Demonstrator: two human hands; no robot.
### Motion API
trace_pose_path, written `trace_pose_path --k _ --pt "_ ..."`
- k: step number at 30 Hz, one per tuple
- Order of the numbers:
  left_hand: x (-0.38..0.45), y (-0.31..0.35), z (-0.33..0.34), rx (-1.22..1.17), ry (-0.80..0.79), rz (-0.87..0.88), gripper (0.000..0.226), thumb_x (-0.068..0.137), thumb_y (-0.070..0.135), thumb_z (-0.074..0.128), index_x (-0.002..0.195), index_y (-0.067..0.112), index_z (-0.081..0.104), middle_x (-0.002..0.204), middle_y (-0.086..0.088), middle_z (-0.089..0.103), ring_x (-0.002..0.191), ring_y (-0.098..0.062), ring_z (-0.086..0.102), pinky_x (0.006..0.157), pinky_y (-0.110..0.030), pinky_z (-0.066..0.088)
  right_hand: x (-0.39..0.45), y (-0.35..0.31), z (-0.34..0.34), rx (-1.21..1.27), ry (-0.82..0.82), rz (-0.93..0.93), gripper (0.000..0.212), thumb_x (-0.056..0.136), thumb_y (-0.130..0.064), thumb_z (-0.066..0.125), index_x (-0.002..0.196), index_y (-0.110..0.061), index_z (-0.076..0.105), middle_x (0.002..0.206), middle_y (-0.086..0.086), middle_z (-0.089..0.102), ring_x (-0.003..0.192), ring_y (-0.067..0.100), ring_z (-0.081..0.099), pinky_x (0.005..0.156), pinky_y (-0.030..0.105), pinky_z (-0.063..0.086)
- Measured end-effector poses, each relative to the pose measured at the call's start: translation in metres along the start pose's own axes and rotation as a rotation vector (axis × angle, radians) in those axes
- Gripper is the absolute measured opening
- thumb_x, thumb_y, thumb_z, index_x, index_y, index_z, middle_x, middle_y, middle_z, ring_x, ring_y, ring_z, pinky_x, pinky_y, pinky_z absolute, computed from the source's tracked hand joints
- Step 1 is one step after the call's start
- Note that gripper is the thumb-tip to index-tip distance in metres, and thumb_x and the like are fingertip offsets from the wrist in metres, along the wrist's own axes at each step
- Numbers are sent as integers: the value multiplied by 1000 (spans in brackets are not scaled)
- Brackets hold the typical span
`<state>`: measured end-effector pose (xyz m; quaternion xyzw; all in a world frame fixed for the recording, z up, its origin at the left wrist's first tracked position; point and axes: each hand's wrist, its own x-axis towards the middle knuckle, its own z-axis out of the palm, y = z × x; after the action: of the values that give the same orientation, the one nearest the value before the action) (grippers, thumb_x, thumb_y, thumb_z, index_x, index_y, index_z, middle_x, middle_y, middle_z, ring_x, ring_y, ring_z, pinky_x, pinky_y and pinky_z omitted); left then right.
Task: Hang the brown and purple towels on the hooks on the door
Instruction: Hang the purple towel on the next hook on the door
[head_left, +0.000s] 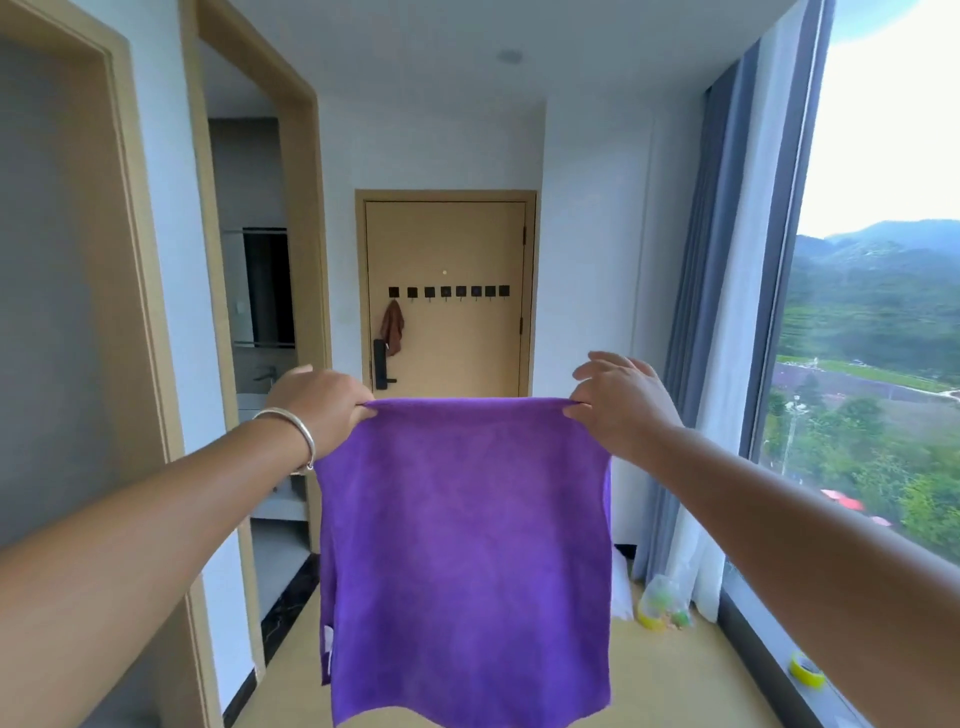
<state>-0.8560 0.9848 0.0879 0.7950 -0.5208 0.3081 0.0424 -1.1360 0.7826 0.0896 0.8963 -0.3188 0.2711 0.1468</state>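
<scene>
Nearest the camera, both arms reach forward, and the purple towel (467, 545) hangs spread between the hands, filling the frame from centre down to 6 o'clock. The left hand (324, 402), a silver bangle (291, 431) on its wrist, pinches the top left corner at about 9 o'clock of centre. The right hand (618, 400) pinches the top right corner at about 3 o'clock, its other fingers lifted loosely above the cloth. The hands are well apart, so the top edge runs taut and nearly level; a small white label (328, 638) shows at the lower left edge.

Farther off, at 5 o'clock, a clear bag with yellow-green contents (662, 605) sits on the floor by the curtain (727, 364), and a roll of yellow tape (807, 670) lies on the window ledge.

At the far end, at 12 o'clock above the towel, stands the wooden door (467, 338) with its row of dark hooks (449, 292). The brown towel (392, 327) already hangs from the leftmost hook, above the black lock handle (382, 364).

The purple towel is still to hang, and the door is well away, so walking up comes first. Bunching one corner or the middle of the top edge into a single grip would probably help it catch on a free hook to the right of the brown one; held wide as it is, the cloth would likely slide off.
</scene>
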Motion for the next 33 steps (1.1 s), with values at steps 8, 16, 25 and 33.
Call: trace_pose_path --k 8,16,25,33 --pt "10 -54 13 39 -17 -89 38 100 41 33 78 30 63 83 10 65 80 -15 56 93 -35 37 40 -45 25 -91 1 -117 32 99 -43 41 117 -32 65 138 -16 49 142 6 19 116 35 7" --pt "66 -86 72 39 -103 -109 37 101 41 33 85 30 65 87 10 64 89 -13 58 108 -38 29 117 -48 68 -178 -18 -191 31 100 -38 41 122 -34 62 144 -15 44 145 10 14 118 41 6" --pt "195 -113 147 56 -131 -129 38 101 39 32 85 28 64 91 9 64 94 -14 58 109 -38 28 250 -21 158 -119 37 -155 28 98 -44 44 97 -31 69 110 -14 60 120 11 43 104 30 30" --pt "298 -142 205 113 -116 -129 39 101 39 33 80 26 63 85 8 63 84 -15 57 100 -35 33 355 -5 233 -75 67 -101 29 97 -45 45 93 -30 69 104 -11 59 113 14 46 101 32 34"
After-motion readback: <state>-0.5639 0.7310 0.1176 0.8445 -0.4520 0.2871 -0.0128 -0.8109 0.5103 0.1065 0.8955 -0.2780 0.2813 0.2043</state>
